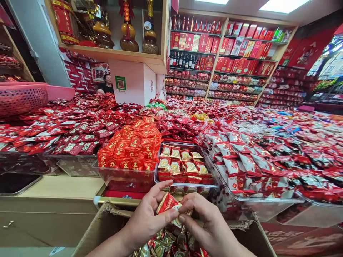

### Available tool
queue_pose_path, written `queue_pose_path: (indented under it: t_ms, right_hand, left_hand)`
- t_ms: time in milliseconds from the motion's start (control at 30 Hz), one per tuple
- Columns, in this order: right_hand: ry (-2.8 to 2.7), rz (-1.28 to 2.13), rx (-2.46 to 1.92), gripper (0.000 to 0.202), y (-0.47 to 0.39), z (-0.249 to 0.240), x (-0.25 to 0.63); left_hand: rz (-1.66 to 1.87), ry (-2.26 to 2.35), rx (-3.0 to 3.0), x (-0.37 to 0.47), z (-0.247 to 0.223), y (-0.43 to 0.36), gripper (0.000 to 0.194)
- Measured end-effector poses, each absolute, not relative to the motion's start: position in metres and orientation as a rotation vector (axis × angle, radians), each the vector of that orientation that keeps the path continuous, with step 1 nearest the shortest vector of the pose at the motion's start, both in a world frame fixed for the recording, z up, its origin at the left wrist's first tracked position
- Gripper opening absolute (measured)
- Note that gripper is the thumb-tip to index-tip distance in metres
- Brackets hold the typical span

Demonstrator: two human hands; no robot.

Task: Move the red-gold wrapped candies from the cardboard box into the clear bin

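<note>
Both hands hold small wrapped candies above an open cardboard box [92, 228]. Between thumb and fingers, my left hand [148, 210] grips a red and gold candy packet [167, 203] with "DURIAN" lettering partly showing. My right hand [203, 217] is pinched at the right side of the packets; its fingers partly cover what they hold. Loose gold and red candies [160, 244] fill the box below. Just beyond my hands stands a clear plastic bin [211, 185] with the same kind of packets laid in neat rows.
Left of that bin, another clear bin holds piled orange-red packets [131, 142]. White and red packets [241, 157] heap up on the right. A dark phone-like slab [18, 182] lies on the counter [83, 187]. A pink basket [24, 98] and a person [105, 84] are farther back.
</note>
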State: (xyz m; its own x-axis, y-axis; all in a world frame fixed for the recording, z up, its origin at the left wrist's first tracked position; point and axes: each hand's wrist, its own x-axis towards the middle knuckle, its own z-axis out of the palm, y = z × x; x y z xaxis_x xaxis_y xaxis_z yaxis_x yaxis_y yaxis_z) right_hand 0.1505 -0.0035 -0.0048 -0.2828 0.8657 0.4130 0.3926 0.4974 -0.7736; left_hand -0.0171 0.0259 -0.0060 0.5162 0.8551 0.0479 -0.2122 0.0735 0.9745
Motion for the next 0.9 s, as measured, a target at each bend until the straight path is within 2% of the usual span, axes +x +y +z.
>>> queue_pose_path:
  t_ms: [67, 267, 367, 533, 900]
  right_hand:
    - [-1.849, 0.754, -1.123, 0.002, -0.004, -0.007, 0.151]
    - [-1.523, 0.936, -1.163, 0.015, 0.013, 0.014, 0.158]
    - [-1.459, 0.793, -1.283, 0.023, 0.045, 0.03, 0.158]
    - [-1.65, 0.571, -1.64, 0.03, 0.095, 0.038, 0.15]
    - [-1.93, 0.348, -1.784, 0.024, 0.106, 0.028, 0.143]
  left_hand:
    - [0.899, 0.671, 1.281, -0.017, -0.008, 0.025, 0.055]
    - [1.054, 0.757, 1.198, -0.018, -0.016, 0.029, 0.037]
    - [1.062, 0.828, 1.175, -0.018, -0.019, 0.034, 0.032]
    - [1.017, 0.827, 1.25, -0.018, -0.02, 0.032, 0.03]
    - [0.917, 0.816, 1.279, -0.017, -0.024, 0.031, 0.031]
